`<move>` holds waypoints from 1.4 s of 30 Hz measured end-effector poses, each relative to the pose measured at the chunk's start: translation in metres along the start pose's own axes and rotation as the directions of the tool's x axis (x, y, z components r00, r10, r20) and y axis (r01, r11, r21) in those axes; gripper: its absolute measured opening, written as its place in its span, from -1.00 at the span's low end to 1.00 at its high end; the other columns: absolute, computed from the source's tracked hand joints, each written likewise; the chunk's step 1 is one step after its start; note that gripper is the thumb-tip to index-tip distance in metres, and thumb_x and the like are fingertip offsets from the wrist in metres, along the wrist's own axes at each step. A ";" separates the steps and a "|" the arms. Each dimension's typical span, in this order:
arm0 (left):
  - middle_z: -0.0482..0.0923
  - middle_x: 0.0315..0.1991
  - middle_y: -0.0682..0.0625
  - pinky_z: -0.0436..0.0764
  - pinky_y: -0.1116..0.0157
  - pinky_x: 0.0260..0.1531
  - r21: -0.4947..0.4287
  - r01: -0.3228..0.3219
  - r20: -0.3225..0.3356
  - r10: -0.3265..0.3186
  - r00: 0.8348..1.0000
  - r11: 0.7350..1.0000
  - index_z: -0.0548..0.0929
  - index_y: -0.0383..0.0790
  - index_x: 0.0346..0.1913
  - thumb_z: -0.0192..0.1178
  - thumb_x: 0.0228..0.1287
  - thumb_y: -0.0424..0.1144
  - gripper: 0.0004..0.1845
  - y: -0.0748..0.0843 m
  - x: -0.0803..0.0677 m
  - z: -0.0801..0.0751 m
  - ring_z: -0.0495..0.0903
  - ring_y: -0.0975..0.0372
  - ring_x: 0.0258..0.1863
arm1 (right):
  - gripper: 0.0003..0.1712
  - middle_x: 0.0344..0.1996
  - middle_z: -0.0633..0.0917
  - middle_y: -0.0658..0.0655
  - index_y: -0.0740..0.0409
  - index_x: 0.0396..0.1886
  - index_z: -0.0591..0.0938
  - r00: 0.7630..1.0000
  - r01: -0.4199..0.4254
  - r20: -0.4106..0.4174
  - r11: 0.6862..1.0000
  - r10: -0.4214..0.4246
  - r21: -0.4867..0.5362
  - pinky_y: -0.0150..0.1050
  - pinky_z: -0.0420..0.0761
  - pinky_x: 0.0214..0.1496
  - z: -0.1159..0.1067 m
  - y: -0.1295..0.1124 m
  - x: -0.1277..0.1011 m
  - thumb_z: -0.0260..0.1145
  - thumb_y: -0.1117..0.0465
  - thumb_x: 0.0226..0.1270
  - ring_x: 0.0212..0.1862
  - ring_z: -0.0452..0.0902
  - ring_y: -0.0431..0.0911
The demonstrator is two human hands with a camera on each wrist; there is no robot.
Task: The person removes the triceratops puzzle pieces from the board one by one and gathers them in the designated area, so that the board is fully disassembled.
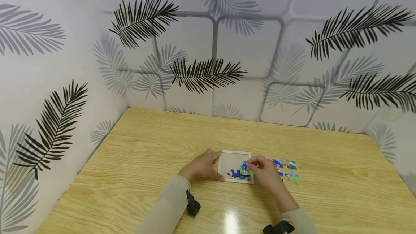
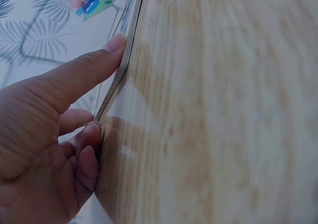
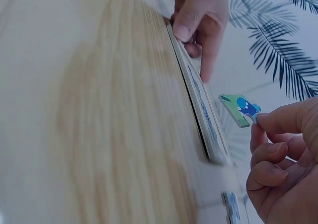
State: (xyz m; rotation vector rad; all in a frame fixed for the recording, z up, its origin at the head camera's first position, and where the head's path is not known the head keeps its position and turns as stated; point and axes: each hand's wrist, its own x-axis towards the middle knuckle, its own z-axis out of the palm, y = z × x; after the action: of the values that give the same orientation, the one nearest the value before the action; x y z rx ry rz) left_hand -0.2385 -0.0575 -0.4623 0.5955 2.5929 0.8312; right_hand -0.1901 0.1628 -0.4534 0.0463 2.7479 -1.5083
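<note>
A square puzzle tray [image 1: 236, 151] with a pale rim lies on the table, a few joined blue and green pieces [image 1: 238, 174] in its lower right part. My left hand [image 1: 203, 165] grips the tray's left side, thumb at the near corner and index finger at the far one. In the left wrist view the other fingers of that hand [image 2: 54, 119] curl against the rim. Between thumb and index finger, my right hand [image 1: 264, 172] pinches a puzzle piece [image 3: 241, 109], green with a blue figure. The piece is raised over the right part of the tray.
Several loose puzzle pieces [image 1: 292, 176] lie just right of the tray, partly behind my right hand. The wooden table [image 1: 146, 147] meets a leaf-patterned wall [image 1: 195, 46] at its back and left. Both wrists wear black straps [image 1: 193, 205].
</note>
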 end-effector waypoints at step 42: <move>0.27 -0.22 0.06 0.37 0.29 -0.18 -0.010 0.021 0.013 -0.021 1.000 1.000 0.09 -0.04 0.39 0.45 -0.28 0.09 0.10 0.001 0.001 0.000 0.35 0.22 -0.29 | -0.94 -0.42 0.60 0.04 0.19 -0.36 0.60 0.999 -0.014 0.035 0.980 0.021 -0.199 -0.30 0.39 -0.39 -0.049 0.041 -0.024 0.27 0.29 0.15 -0.37 0.40 -0.15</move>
State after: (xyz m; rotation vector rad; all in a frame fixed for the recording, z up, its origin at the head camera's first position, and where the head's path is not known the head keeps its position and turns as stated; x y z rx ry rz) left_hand -0.2386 -0.0564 -0.4622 0.5680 2.5777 0.8306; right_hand -0.1643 0.2257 -0.4606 0.0407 2.8442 -1.2098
